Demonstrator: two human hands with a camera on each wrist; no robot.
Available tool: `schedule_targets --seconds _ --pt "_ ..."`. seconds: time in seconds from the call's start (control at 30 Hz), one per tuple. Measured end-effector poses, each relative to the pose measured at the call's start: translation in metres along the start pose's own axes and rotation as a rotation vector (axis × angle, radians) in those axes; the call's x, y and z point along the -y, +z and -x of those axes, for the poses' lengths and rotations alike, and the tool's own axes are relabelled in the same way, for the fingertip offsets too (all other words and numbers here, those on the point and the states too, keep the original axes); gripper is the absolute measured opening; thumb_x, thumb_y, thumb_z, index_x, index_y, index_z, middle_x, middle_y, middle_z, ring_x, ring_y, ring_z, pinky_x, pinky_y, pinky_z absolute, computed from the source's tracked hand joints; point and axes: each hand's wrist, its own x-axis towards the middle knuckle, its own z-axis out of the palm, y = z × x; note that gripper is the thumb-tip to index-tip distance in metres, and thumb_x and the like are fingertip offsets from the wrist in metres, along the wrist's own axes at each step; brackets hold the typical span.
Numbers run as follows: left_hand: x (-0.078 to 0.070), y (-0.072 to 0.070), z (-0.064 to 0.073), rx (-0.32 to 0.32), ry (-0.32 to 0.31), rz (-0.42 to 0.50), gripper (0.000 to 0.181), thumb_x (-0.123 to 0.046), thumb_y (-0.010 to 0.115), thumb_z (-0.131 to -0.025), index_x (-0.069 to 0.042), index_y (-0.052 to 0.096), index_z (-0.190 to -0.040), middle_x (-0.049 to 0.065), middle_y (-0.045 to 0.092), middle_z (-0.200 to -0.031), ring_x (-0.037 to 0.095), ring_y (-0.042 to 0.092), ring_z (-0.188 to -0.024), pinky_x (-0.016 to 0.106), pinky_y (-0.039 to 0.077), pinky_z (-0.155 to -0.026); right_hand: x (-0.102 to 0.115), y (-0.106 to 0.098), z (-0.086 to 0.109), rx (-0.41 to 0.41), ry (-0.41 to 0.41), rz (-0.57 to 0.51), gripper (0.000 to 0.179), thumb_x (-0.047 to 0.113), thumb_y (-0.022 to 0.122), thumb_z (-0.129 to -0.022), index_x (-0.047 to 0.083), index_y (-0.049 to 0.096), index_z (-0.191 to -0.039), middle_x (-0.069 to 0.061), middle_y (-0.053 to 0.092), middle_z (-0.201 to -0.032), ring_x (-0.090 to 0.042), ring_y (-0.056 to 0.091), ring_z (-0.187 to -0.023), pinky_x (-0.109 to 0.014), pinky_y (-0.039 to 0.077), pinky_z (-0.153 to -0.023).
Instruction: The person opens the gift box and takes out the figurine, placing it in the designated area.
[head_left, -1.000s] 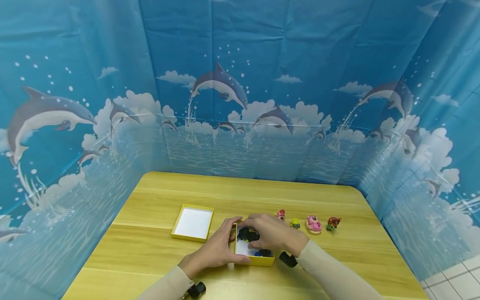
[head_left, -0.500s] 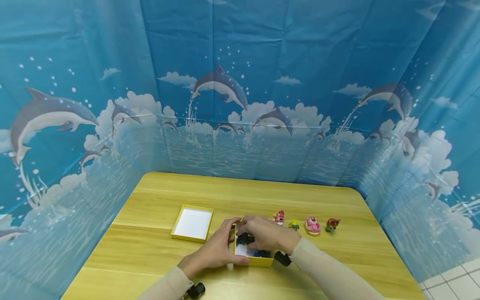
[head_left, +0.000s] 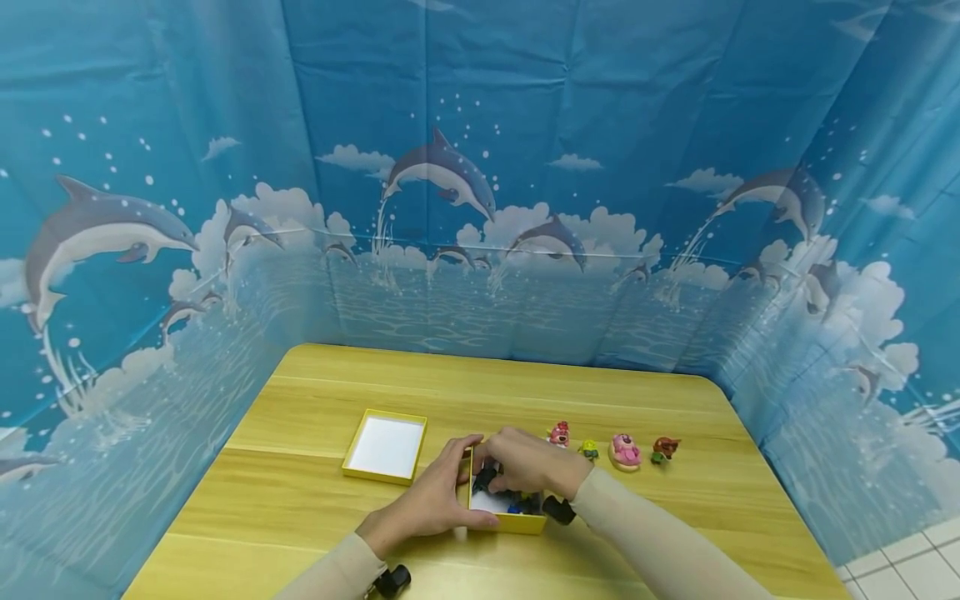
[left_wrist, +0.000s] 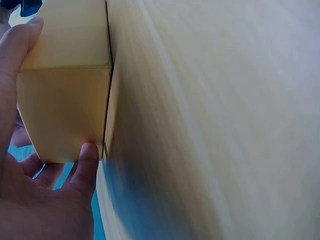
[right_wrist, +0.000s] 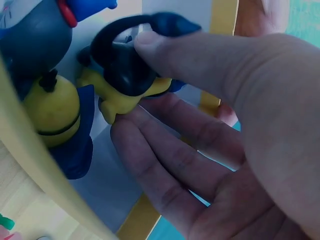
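A yellow box (head_left: pixel 517 523) with a white inside stands on the table, holding several small toy figures. My left hand (head_left: pixel 427 500) grips its left side, thumb on the front wall and fingers round the far side; the left wrist view shows its fingertips against the box wall (left_wrist: pixel 65 105). My right hand (head_left: pixel 536 462) is inside the box. In the right wrist view it pinches a black-and-yellow toy figure (right_wrist: pixel 130 72) with a curved black tail, thumb on top and fingers below. Beside that lie a yellow figure with blue clothing (right_wrist: pixel 55 107) and a dark figure with a red band (right_wrist: pixel 32 47).
A shallow yellow-rimmed white lid (head_left: pixel 386 447) lies left of the box. To the right stand a red-and-pink figure (head_left: pixel 558 433), a yellow-green one (head_left: pixel 589 450), a pink one (head_left: pixel 625 451) and a brown one (head_left: pixel 665 450). A dolphin-print curtain (head_left: pixel 480 308) surrounds the table (head_left: pixel 262 500).
My right hand has shifted slightly left and inward within the box, bringing the black figure with it a little. The left hand stays on the box.
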Motion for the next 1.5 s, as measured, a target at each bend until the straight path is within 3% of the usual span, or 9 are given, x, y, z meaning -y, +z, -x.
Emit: schedule_targets --seconds 0.63,1.03,1.2,1.5 --pt "-0.005 -0.002 0.000 -0.003 0.000 0.026 0.127 -0.062 0.098 -0.092 -0.016 0.027 -0.185 0.008 0.036 -0.187 0.031 0.050 -0.168 0.057 0.052 -0.133 -0.008 -0.008 0.012 -0.048 -0.023 -0.124 0.023 0.007 0.093 -0.101 0.015 0.084 -0.120 0.000 0.086 -0.114 -0.005 0.076 -0.096 -0.024 0.066 -0.088" --pt "-0.004 -0.001 0.001 0.006 -0.011 0.033 0.125 -0.062 0.097 -0.093 -0.018 0.026 -0.186 0.007 0.038 -0.186 0.031 0.053 -0.166 0.058 0.053 -0.131 -0.010 -0.007 0.020 -0.098 -0.012 -0.166 0.034 0.008 0.093 -0.101 0.008 0.085 -0.134 -0.006 0.087 -0.125 -0.005 0.078 -0.097 -0.023 0.068 -0.088" --pt "-0.004 -0.001 0.001 0.000 -0.021 0.020 0.126 -0.062 0.097 -0.092 -0.019 0.026 -0.186 0.008 0.036 -0.187 0.030 0.053 -0.166 0.059 0.051 -0.131 -0.011 -0.006 0.023 -0.114 0.005 -0.167 0.034 0.010 0.093 -0.101 0.009 0.085 -0.134 -0.006 0.084 -0.123 -0.005 0.075 -0.095 -0.021 0.065 -0.085" --pt "-0.004 0.000 0.001 0.009 -0.019 0.046 0.126 -0.059 0.099 -0.092 -0.017 0.025 -0.185 0.013 0.036 -0.186 0.029 0.063 -0.156 0.048 0.057 -0.126 -0.013 -0.003 0.031 -0.153 0.035 -0.163 0.032 0.014 0.091 -0.104 0.011 0.085 -0.135 -0.004 0.081 -0.124 -0.006 0.073 -0.095 -0.023 0.064 -0.082"
